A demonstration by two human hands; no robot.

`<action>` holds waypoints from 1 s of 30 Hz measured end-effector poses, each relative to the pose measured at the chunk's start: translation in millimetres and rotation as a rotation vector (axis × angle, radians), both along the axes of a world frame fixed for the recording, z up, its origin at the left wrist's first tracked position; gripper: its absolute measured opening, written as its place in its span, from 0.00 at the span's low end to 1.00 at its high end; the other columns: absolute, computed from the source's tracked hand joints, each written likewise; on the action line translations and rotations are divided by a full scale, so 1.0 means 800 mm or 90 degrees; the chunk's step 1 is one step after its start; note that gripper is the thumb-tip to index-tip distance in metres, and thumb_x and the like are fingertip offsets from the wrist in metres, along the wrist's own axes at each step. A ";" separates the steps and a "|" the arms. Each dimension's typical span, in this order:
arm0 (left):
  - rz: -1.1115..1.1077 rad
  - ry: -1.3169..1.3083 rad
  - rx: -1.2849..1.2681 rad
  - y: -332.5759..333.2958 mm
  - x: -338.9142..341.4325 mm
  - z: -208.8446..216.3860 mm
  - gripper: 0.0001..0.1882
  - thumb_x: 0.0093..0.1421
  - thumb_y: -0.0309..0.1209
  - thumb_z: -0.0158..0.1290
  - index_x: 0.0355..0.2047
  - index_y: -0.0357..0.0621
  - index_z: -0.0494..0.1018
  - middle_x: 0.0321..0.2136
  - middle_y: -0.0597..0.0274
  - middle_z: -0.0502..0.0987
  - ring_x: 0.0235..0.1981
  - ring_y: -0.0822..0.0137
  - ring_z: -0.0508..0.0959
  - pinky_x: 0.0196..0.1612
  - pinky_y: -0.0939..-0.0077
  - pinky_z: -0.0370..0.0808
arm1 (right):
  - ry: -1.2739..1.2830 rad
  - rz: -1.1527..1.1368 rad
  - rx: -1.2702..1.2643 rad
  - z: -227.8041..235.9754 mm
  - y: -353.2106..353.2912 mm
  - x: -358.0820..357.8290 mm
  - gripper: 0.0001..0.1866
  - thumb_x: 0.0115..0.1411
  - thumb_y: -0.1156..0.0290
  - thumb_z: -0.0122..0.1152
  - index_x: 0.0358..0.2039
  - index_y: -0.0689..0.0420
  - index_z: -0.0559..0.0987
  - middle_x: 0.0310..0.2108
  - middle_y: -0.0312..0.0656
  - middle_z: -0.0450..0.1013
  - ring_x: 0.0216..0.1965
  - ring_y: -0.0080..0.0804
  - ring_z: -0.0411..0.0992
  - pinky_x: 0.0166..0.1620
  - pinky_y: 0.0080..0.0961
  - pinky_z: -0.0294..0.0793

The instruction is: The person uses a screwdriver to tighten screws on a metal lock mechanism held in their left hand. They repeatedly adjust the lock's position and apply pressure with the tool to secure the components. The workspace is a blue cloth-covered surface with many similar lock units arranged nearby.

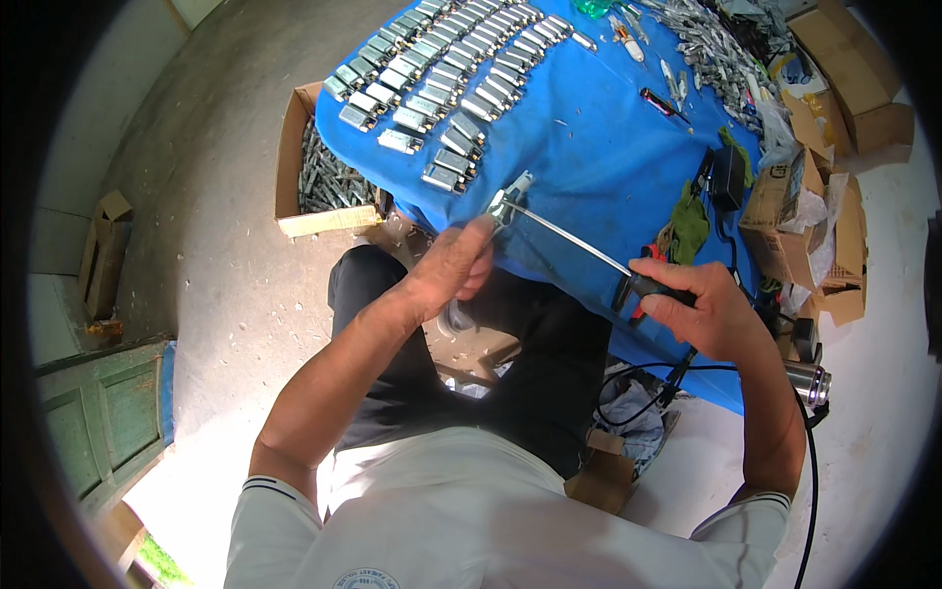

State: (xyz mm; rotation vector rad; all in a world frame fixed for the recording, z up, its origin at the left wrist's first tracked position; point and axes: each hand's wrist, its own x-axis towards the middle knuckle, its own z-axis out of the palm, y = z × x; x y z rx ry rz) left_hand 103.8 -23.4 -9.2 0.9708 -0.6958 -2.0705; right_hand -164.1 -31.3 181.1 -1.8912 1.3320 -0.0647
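Note:
My left hand (453, 263) is closed around a small grey metal part (509, 199), which sticks out past the fingers over the near edge of the blue cloth. In my right hand (714, 306) is a screwdriver (579, 243) with a dark handle and a long thin silver shaft. Its shaft slants up and left, and the tip meets the metal part near my left thumb. Just beyond my left hand, several silver box-shaped metal pieces (453, 162) lie on the cloth in close rows that run to the far edge.
The blue cloth (589, 147) covers the table. A carton (291, 177) full of thin metal pieces stands left of it. Loose metal parts (721, 59) heap at the far right. Red-handled pliers (643, 306), a green cloth (690, 231) and a black adapter (727, 179) lie near my right hand.

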 end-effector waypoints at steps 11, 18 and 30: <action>-0.003 0.151 0.131 -0.004 0.012 -0.001 0.31 0.67 0.58 0.42 0.12 0.55 0.54 0.10 0.73 0.53 0.11 0.76 0.51 0.14 0.82 0.49 | -0.049 -0.206 0.229 0.011 0.002 0.023 0.20 0.63 0.70 0.54 0.56 0.59 0.75 0.23 0.35 0.71 0.18 0.17 0.66 0.21 0.16 0.65; 0.004 0.167 0.139 -0.007 0.010 0.001 0.32 0.67 0.57 0.43 0.11 0.55 0.53 0.10 0.74 0.52 0.10 0.76 0.50 0.14 0.82 0.48 | -0.112 -0.160 0.081 0.013 0.026 0.021 0.21 0.56 0.78 0.57 0.53 0.60 0.75 0.32 0.36 0.72 0.31 0.18 0.68 0.36 0.17 0.69; 0.020 0.114 0.157 -0.008 0.008 0.007 0.32 0.64 0.59 0.47 0.11 0.55 0.55 0.10 0.75 0.52 0.10 0.77 0.50 0.13 0.82 0.47 | -0.101 -0.107 -0.378 0.036 0.010 0.054 0.06 0.52 0.77 0.69 0.31 0.62 0.81 0.28 0.41 0.78 0.29 0.22 0.74 0.34 0.19 0.71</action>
